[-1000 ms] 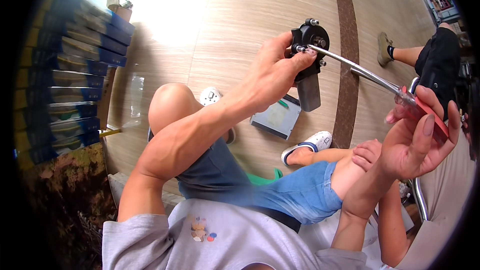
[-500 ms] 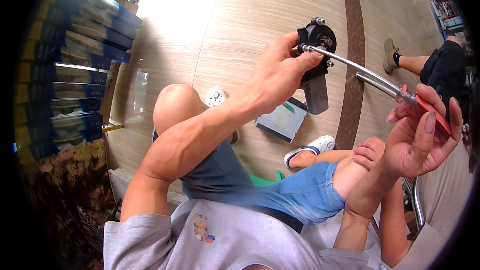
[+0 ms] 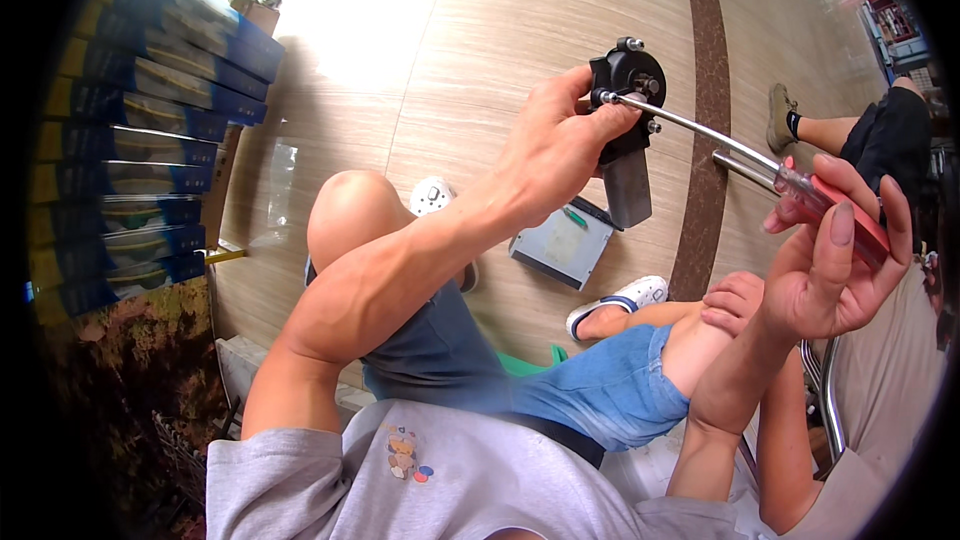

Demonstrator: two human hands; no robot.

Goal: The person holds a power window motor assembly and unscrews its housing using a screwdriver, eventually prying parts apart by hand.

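Note:
A small electric motor (image 3: 630, 190), with a black gear housing and a grey metal body, is held up over the floor in my left hand (image 3: 560, 145). My left fingers wrap behind its housing and the thumb lies across the front. My right hand (image 3: 835, 260) is closed around the red and clear handle of a screwdriver (image 3: 700, 130). Its long metal shaft slants up to the left, and the tip meets a screw post at the housing's left side. Whether the tip sits in the screw head, I cannot tell.
A grey metal box (image 3: 565, 245) with a small green item on it lies on the floor below the motor. Blue and yellow boxes (image 3: 160, 150) are stacked at left. Another person's hand (image 3: 733, 302) rests by my right knee. A second person's leg (image 3: 830, 130) shows at right.
My right hand and the screwdriver handle have shifted slightly left and up. The motor in my left hand has moved a little left. Both grips stay the same.

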